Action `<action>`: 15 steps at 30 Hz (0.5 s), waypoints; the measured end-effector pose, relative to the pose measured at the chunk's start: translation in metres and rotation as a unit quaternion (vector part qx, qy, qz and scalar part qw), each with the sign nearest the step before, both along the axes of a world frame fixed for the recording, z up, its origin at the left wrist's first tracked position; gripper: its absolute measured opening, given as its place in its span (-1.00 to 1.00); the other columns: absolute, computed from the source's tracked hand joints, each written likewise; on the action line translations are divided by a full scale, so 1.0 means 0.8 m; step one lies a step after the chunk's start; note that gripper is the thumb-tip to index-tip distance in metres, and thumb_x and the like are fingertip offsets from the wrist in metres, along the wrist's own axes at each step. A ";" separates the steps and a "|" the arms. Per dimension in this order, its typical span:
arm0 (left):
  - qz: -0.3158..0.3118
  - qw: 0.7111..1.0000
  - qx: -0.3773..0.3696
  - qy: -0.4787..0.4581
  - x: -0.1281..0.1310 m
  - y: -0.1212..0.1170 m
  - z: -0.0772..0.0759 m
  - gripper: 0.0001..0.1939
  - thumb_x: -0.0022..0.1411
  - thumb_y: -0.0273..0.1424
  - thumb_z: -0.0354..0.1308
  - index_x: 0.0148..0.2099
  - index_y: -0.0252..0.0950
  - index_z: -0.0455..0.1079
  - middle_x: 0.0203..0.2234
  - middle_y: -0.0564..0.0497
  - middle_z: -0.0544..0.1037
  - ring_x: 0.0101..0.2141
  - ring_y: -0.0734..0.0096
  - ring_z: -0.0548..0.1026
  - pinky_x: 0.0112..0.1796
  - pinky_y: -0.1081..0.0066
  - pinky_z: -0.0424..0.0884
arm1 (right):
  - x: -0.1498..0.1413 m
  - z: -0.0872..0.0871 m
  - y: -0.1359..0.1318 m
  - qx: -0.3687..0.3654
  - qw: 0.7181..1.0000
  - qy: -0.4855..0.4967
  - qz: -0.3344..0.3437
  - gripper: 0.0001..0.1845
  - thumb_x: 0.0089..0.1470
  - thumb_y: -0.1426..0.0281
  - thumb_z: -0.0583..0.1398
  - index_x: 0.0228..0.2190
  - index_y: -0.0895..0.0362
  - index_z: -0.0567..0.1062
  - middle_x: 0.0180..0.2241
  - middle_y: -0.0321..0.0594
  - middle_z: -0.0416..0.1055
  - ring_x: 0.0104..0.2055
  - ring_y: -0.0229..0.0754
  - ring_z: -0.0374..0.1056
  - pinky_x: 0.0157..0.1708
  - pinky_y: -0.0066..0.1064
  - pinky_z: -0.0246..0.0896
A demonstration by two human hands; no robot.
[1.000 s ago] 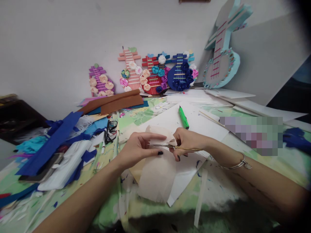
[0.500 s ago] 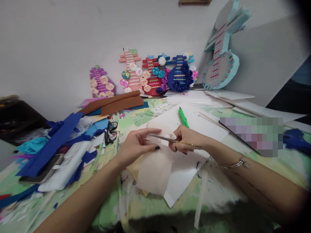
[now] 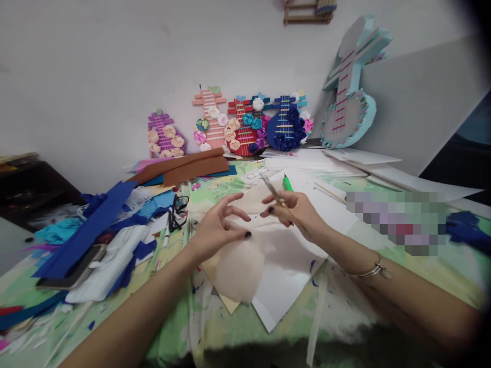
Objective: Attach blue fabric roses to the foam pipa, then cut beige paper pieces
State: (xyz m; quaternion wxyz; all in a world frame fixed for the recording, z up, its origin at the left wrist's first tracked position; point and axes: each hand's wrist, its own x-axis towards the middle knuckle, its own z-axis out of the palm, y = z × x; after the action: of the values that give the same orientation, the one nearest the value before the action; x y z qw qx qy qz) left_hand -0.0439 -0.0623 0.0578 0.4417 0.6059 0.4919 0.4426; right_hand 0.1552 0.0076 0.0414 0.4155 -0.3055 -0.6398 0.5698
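Note:
My left hand [image 3: 217, 225] has its thumb at the top of a rounded cream crepe paper piece [image 3: 240, 271]; the piece hangs below the thumb, its upper edge partly hidden by the hand. The index and middle fingers curve apart above it. My right hand [image 3: 293, 214] holds a pair of scissors [image 3: 273, 190], their blades pointing up and away to the left, clear of the paper. Another pale strip of paper [image 3: 251, 200] lies behind the fingers. White sheets [image 3: 282, 286] lie under both hands.
A green cutter [image 3: 287, 183] lies beyond my right hand. Glasses [image 3: 178, 212], a phone [image 3: 72, 271] and blue paper [image 3: 82, 230] are on the left. Brown paper [image 3: 184, 166] lies behind. Decorated paper guitars [image 3: 245, 125] lean on the wall; a larger pale-blue one [image 3: 351, 102] stands right.
The scissors, earlier across the paper between both hands, have swung upward and away from it. My right hand has turned and drawn back slightly. The view has tilted up a little.

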 end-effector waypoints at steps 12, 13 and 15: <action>-0.064 0.996 0.011 0.064 0.010 -0.001 -0.006 -0.20 -0.07 -0.51 0.29 0.21 -0.21 0.06 -0.18 0.03 0.35 -0.55 0.71 0.37 -0.50 0.57 0.31 | -0.028 -0.028 -0.023 -0.051 0.994 -0.036 0.092 -0.67 -0.29 0.30 0.38 -0.46 0.21 0.44 -0.60 -0.37 0.33 -0.63 -0.40 0.14 -0.68 -0.53 0.03; -0.063 0.995 0.010 0.073 0.010 -0.001 -0.006 -0.19 -0.08 -0.53 0.29 0.21 -0.19 0.06 -0.16 0.02 0.35 -0.54 0.69 0.38 -0.49 0.56 0.32 | -0.028 -0.029 -0.024 -0.049 0.994 -0.035 0.086 -0.69 -0.28 0.31 0.37 -0.47 0.21 0.44 -0.60 -0.38 0.32 -0.64 -0.40 0.14 -0.68 -0.52 0.03; -0.064 0.995 0.004 0.075 0.012 -0.002 -0.011 -0.14 -0.11 -0.54 0.29 0.23 -0.16 0.03 -0.11 -0.01 0.34 -0.51 0.64 0.42 -0.48 0.54 0.34 | -0.030 -0.029 -0.026 -0.047 0.995 -0.034 0.079 -0.72 -0.29 0.36 0.36 -0.49 0.20 0.42 -0.62 -0.39 0.32 -0.64 -0.39 0.16 -0.67 -0.52 0.03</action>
State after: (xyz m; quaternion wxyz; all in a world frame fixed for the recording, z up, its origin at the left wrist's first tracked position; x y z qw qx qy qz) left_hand -0.0343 -0.0643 0.0491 0.4281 0.6697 0.4821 0.3685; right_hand 0.1313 -0.0130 0.0181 0.3322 -0.2920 -0.6484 0.6197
